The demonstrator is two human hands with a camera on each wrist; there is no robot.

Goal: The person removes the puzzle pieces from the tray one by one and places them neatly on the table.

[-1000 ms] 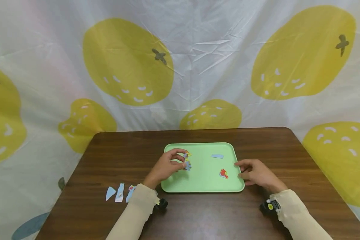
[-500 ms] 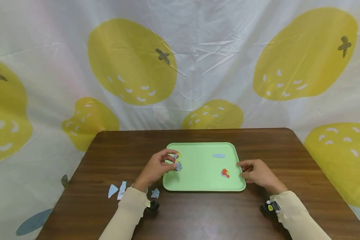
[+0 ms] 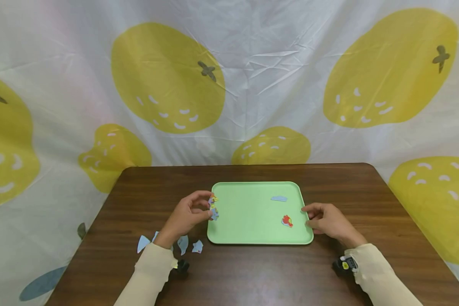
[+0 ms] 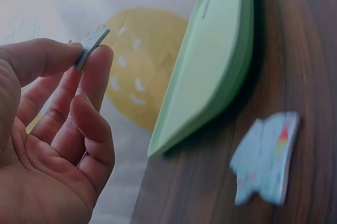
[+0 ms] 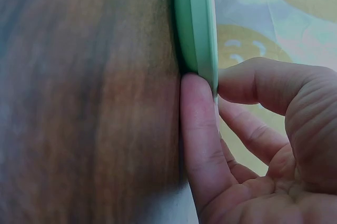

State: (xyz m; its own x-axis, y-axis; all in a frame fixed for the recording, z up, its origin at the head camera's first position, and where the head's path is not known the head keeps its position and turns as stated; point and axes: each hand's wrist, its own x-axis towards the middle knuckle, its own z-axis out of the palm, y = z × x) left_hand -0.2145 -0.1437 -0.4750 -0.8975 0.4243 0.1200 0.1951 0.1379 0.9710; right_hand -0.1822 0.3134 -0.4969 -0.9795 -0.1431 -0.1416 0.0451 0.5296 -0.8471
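Note:
My left hand (image 3: 187, 214) pinches a small printed puzzle piece (image 3: 214, 208), blue with yellow and orange, over the left edge of the light green tray (image 3: 248, 212). In the left wrist view the piece (image 4: 92, 47) is seen nearly edge-on between thumb and fingertip. At the tray's right edge, my right hand (image 3: 327, 219) holds the rim; the right wrist view has its thumb on the rim and a finger against the outer side. Two pieces lie on the tray: a pale blue strip (image 3: 279, 198) and a red one (image 3: 287, 221).
Left of the tray, several loose puzzle pieces lie on the brown wooden table (image 3: 260, 276), among them a light blue triangle (image 3: 143, 244) and a jagged piece (image 3: 197, 246). My left forearm partly covers others. A white curtain (image 3: 275, 85) with yellow fruit prints hangs behind.
My left hand has moved left with the puzzle piece, from over the tray's left part to its left edge, uncovering loose pieces on the table. The right hand stays at the rim.

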